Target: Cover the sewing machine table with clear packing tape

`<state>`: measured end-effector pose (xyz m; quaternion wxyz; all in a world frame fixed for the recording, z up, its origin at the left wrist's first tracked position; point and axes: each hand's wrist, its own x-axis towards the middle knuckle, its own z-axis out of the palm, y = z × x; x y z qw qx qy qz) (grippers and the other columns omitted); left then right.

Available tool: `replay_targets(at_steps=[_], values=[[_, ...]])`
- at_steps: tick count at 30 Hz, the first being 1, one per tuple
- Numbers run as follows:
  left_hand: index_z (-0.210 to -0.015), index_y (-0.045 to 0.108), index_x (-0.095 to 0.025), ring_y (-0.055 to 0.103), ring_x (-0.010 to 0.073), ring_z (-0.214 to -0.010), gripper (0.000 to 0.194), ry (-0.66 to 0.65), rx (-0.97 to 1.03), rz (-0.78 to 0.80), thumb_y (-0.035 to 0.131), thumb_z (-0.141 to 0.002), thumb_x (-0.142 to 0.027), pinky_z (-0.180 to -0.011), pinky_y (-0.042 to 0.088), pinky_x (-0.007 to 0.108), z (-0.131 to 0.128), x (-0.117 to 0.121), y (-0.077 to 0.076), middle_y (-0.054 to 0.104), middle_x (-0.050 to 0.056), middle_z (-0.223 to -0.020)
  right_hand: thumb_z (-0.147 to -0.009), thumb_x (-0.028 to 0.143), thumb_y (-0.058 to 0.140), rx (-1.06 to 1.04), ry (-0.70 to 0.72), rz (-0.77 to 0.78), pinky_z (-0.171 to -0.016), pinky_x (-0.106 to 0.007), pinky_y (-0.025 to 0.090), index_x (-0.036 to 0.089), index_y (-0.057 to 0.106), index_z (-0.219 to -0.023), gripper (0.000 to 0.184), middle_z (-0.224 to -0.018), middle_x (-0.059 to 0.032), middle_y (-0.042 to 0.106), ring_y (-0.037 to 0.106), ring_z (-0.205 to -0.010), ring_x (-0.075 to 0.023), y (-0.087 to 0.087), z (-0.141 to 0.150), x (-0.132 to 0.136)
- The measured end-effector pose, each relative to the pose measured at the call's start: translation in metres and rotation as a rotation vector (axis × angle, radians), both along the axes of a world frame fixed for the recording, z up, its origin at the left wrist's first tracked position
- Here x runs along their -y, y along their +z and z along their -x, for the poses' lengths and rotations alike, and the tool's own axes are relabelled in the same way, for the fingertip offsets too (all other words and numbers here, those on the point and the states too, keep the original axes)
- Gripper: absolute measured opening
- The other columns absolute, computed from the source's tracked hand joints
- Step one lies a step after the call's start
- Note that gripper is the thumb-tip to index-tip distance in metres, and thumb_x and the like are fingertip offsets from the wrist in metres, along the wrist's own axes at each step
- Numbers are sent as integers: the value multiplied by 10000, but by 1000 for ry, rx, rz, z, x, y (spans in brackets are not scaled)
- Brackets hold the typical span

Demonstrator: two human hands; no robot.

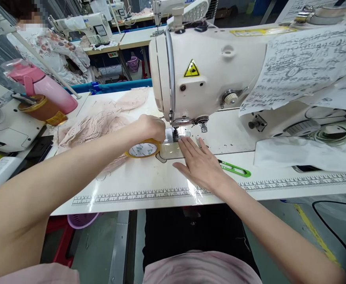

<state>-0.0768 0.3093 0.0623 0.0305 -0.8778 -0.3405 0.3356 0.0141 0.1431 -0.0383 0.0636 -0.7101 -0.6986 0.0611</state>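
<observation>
My left hand (152, 128), fingers curled and partly hidden from above, grips a roll of yellowish adhesive tape (143, 149) just left of the needle area. Flat on the bed of the sewing machine (211, 67) lies my right hand (199, 161), its fingers stretched toward the presser foot (176, 133). Between the two hands, a shiny clear strip that looks like tape (169, 149) covers part of the bed. Green thread snips (234, 169) rest beside my right wrist. Crumpled pale pink lace fabric (98, 124) is heaped behind my left forearm.
A printed ruler (149, 196) runs along the table's front edge. At the left stand a pink bottle (50, 88) and a brown tape-like container (42, 110). Handwritten paper (303, 67) hangs on the machine; white cloth (303, 154) lies at right. Another person (51, 51) sits beyond.
</observation>
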Motion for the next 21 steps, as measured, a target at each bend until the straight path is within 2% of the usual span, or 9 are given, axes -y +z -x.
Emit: replay_targets(at_steps=[3,6,12,16,21], values=[[-922,707,-158,668,305,-861,323,5,-11,3,599,-658,-310,-809,524,405,1,0,1,715,146,-951,-1022,628,230,-38,-3,47,-1280,-517,55,28,180,-1586,825,-1639,-128,103,90,-1547,-250,5,1,0],[-850,699,-163,664,304,-809,270,-10,7,22,600,-653,-319,-730,511,384,4,1,4,711,148,-885,-1037,586,216,-32,-48,10,-1281,-509,66,30,145,-1592,789,-1643,-124,90,98,-1547,-245,9,-10,9],[-784,678,-162,651,282,-798,278,-52,14,50,589,-666,-397,-648,454,338,10,-4,7,703,143,-861,-1065,411,206,52,-66,-46,-1283,-516,78,47,248,-1578,630,-1630,-109,201,181,-1536,-236,6,-25,31],[-834,691,-158,641,248,-739,404,32,14,69,578,-691,-519,-615,425,321,15,-16,11,710,138,-862,-1070,392,193,32,-51,-78,-1280,-538,107,51,287,-1567,609,-1616,-102,254,220,-1527,-236,-4,-23,36],[-993,686,-164,641,229,-804,553,186,49,90,582,-709,-625,-658,432,288,18,-21,33,708,129,-1011,-1071,354,251,30,-52,-192,-1267,-580,144,72,395,-1525,553,-1575,-114,369,303,-1500,-263,-8,-24,36]])
